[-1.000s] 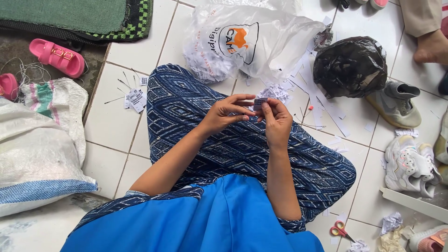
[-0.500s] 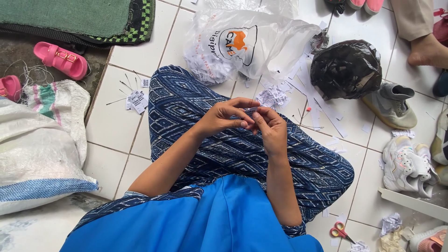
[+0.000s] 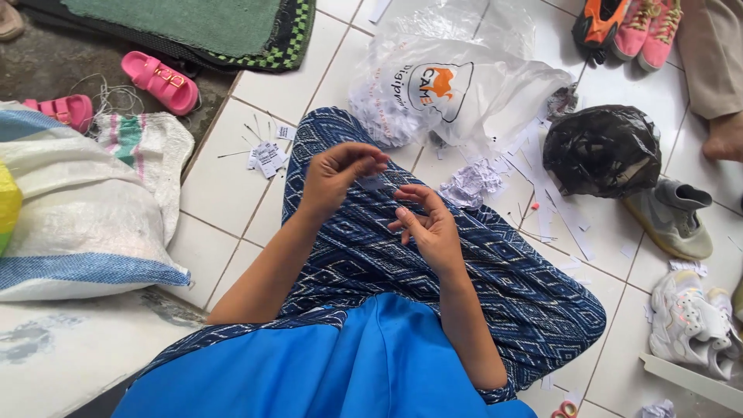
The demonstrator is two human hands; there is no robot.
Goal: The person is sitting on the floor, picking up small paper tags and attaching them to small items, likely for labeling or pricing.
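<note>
I sit cross-legged on a white tiled floor, in a blue top and dark blue patterned trousers (image 3: 495,286). My left hand (image 3: 338,174) is raised over my knee and pinches a small pale paper tag (image 3: 371,183) between thumb and fingers. My right hand (image 3: 429,224) hovers just to the right of it, fingers curled and apart, holding nothing I can see. The two hands are a few centimetres apart.
A clear plastic bag (image 3: 457,85) of paper tags lies ahead, a black plastic bag (image 3: 600,151) to its right. Loose tags (image 3: 267,155) and paper strips litter the tiles. White woven sacks (image 3: 77,209) sit left, pink sandals (image 3: 159,81) beyond. Small shoes (image 3: 689,321) and another person's foot (image 3: 724,139) at right.
My hands were together at the tag; now they have drawn apart, the left keeping the tag and the right dropping slightly lower. The view has shifted a little.
</note>
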